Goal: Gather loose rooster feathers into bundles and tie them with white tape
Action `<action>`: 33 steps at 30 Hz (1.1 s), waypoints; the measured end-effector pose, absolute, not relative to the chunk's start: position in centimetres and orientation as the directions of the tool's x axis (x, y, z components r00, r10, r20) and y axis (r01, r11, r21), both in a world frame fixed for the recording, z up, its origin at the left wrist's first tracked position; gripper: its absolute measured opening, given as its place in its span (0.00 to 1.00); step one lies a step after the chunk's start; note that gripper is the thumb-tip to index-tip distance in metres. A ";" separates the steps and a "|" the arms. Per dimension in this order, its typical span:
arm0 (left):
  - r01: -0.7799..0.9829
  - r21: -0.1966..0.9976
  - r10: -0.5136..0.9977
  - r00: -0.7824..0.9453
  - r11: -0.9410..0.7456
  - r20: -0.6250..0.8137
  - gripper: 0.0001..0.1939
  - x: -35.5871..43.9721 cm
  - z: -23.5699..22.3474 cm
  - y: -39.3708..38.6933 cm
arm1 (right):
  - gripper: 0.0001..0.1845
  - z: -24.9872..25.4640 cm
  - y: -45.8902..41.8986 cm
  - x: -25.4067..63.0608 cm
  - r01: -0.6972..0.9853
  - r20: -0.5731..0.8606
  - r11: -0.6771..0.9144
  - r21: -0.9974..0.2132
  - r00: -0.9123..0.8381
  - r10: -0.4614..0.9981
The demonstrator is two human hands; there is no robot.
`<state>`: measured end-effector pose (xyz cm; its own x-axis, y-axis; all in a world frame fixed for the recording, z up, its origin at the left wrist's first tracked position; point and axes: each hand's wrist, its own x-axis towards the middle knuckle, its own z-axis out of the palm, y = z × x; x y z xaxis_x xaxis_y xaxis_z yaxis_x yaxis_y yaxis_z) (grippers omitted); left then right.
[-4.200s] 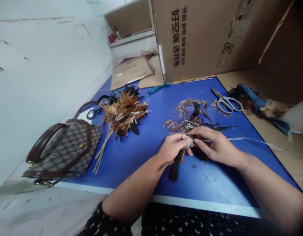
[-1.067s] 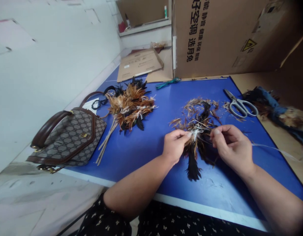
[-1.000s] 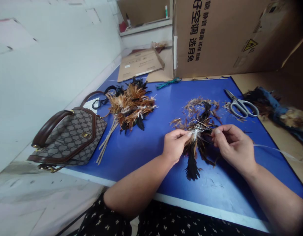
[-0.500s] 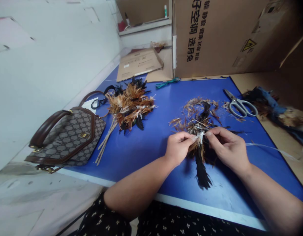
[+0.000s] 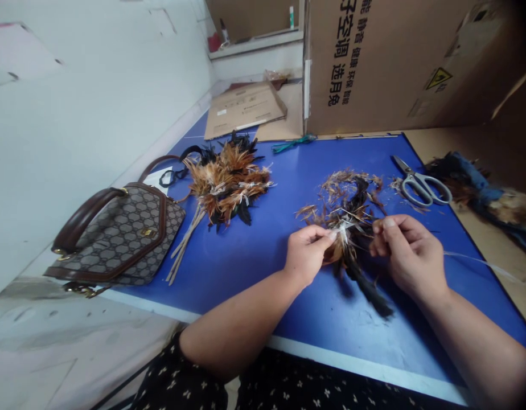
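My left hand (image 5: 308, 253) pinches a bundle of brown and black feathers (image 5: 340, 250) at its white binding (image 5: 343, 232). Long black feathers (image 5: 369, 293) point down and right from the bundle, over the blue table (image 5: 246, 262). To the right, my right hand (image 5: 410, 250) is closed in a pinch on a thin whitish strip, drawn out from the binding. A loose length of this clear strip (image 5: 480, 261) trails past the wrist to the right edge. Loose feathers (image 5: 348, 185) lie just beyond both hands.
Scissors (image 5: 423, 185) lie at the back right, beside feather scraps. Finished-looking feather bunches with sticks (image 5: 229, 182) rest left of centre. A patterned handbag (image 5: 126, 233) stands at far left. A large cardboard box (image 5: 386, 68) and flat cardboard (image 5: 241, 108) are behind. More feathers (image 5: 480, 188) lie at right.
My right hand has moved right, away from the binding, drawing the strip out. The bundle has turned, so its black feathers now point more to the right. My left hand keeps its pinch.
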<state>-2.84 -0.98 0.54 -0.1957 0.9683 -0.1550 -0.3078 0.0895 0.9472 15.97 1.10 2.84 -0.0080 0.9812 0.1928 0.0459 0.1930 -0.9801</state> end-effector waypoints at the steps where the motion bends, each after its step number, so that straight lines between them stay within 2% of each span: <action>1: -0.318 0.945 0.968 -0.199 0.082 -0.151 0.13 -2.9 0.6 -0.9 | 0.14 3.0 1.1 16.1 0.056 0.207 0.205 -0.977 0.015 0.978; 5: -0.349 0.926 0.966 -0.159 0.140 -0.206 0.17 -3.0 1.0 -0.9 | 0.12 3.4 1.0 16.2 0.215 0.290 0.284 -0.934 -0.004 0.957; 8: -0.371 0.908 0.965 -0.090 0.197 -0.246 0.19 -2.8 1.4 -1.2 | 0.17 3.3 0.8 16.0 0.313 0.367 0.405 -0.859 -0.175 0.914; 11: -0.377 0.896 0.967 -0.004 0.236 -0.256 0.20 -2.7 1.5 -1.5 | 0.20 2.7 1.0 16.2 0.363 0.359 0.466 -0.807 -0.326 0.875; 14: -0.367 0.896 0.968 0.054 0.249 -0.247 0.20 -2.7 1.4 -1.6 | 0.17 2.3 1.1 16.5 0.383 0.321 0.438 -0.814 -0.333 0.887; 20: -0.297 0.939 0.978 -0.063 0.171 -0.198 0.18 -2.8 1.2 -1.4 | 0.16 3.0 0.5 16.1 0.331 0.276 0.369 -0.869 -0.294 0.915; 25: -0.404 0.894 0.965 -0.084 0.196 -0.250 0.23 -3.2 2.4 -1.3 | 0.18 3.2 0.1 15.6 0.239 0.192 0.294 -0.925 -0.372 0.908; 31: -0.579 0.737 0.931 0.122 0.349 -0.344 0.27 -3.7 3.7 -1.3 | 0.17 3.6 -0.4 15.3 0.104 0.057 0.104 -0.989 -0.379 0.924; 33: -0.574 0.722 0.920 0.182 0.386 -0.347 0.29 -3.7 3.7 -1.5 | 0.16 3.8 -0.7 15.2 0.041 0.005 0.023 -0.999 -0.403 0.915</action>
<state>-3.69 -1.45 3.73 0.1819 0.9201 -0.3468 -0.5741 0.3857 0.7222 15.16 -0.71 3.83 -0.4033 0.9151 0.0046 0.0414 0.0232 -0.9989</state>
